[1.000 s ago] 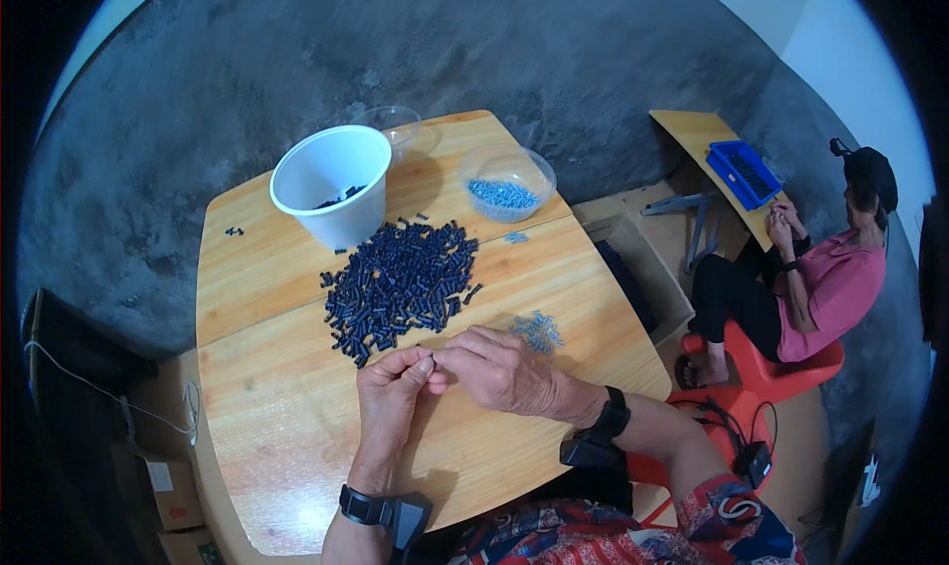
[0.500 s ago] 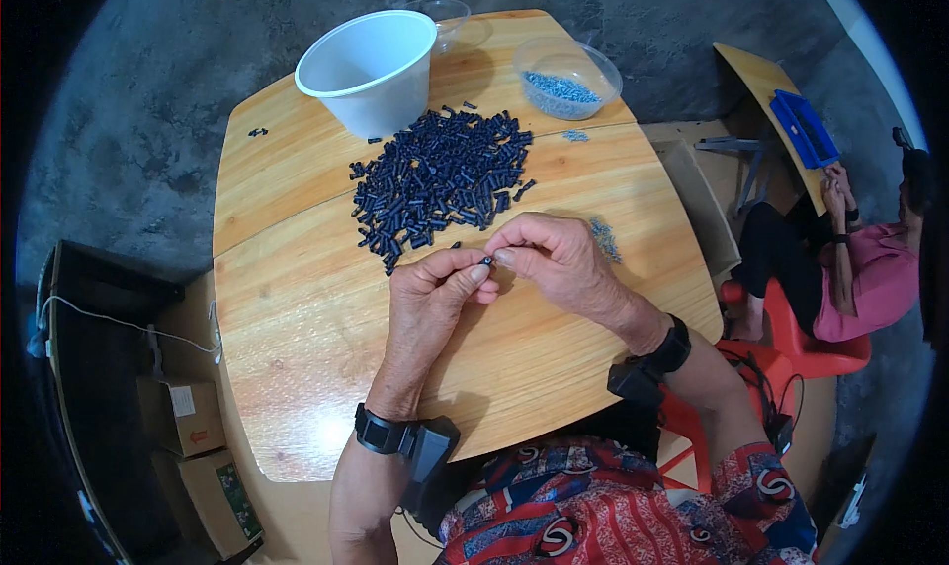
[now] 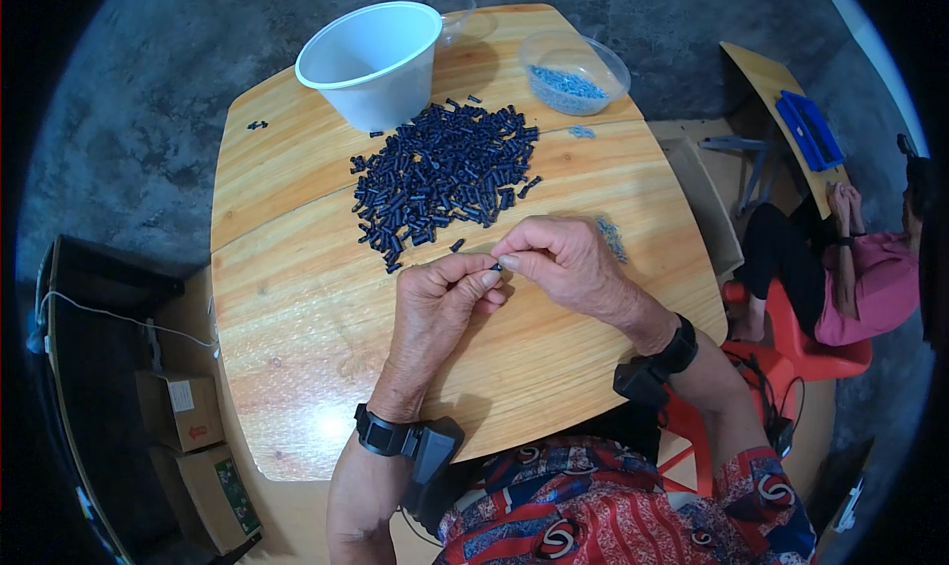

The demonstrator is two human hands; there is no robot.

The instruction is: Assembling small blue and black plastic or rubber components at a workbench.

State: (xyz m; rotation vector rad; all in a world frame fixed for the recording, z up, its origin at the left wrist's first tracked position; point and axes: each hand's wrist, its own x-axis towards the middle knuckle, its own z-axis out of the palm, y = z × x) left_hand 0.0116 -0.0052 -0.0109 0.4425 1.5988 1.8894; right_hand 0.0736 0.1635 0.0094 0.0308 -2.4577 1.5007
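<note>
Over the near middle of the table, my two hands meet fingertip to fingertip. My left hand [image 3: 440, 303] is closed, pinching a small black plastic plug [image 3: 497, 266] between thumb and forefinger; only its dark end shows. My right hand [image 3: 573, 268] is closed too, thumb and forefinger pressed together at that end, and anything between them is hidden. Just beyond lies a big heap of black plugs [image 3: 440, 174], with one loose plug [image 3: 458, 245] at its near edge. Beside my right hand is a scatter of small silvery screws [image 3: 611, 239].
Behind the heap stand a white tub [image 3: 381, 76] and a clear bowl of screws [image 3: 568, 83], with a clear empty-looking container [image 3: 450, 11] behind. A few plugs [image 3: 257, 125] lie far left. At right, another person [image 3: 870, 268] sits by a table with a blue tray [image 3: 811, 130].
My hands have shifted slightly right together, the fingertips still touching. The dark end of the plug is now more covered by my right fingers. The view has tilted slightly.
</note>
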